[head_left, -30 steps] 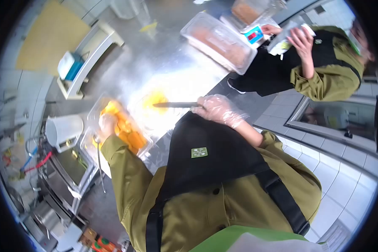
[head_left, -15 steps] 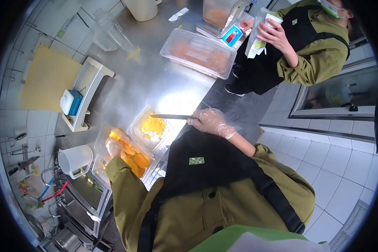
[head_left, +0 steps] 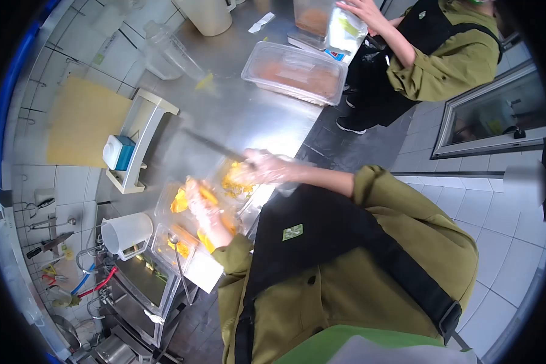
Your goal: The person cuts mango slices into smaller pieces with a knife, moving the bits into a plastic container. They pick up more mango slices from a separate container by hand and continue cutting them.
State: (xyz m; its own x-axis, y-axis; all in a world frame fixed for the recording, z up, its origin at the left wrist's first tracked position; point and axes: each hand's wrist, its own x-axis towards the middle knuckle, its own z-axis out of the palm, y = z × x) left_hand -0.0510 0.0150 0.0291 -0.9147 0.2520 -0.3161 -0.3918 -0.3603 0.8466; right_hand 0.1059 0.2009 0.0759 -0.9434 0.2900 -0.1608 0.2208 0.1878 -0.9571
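In my gloved right hand (head_left: 264,167) is a knife (head_left: 215,147), gripped by the handle; its blade points up and left, smeared by motion. Chopped yellow-orange fruit, which looks like mango (head_left: 235,182), lies in a clear tub just below that hand. My gloved left hand (head_left: 201,206) is closed on a piece of mango (head_left: 208,194) above a second clear tub (head_left: 165,193) with larger orange pieces. The hand hides part of those pieces. Nearer to me, a smaller container (head_left: 161,238) holds orange bits and a spoon (head_left: 175,242).
A lidded clear tub with brown contents (head_left: 297,79) stands farther along the steel table (head_left: 249,115). A co-worker (head_left: 431,60) beyond it holds a white packet (head_left: 344,30). A white jug (head_left: 126,234) and a cream rack (head_left: 141,130) are on the left.
My left hand has risen from the mango tub and moved right. My right hand has come left, swinging the knife's blade upward. The co-worker has moved the packet over the scale.
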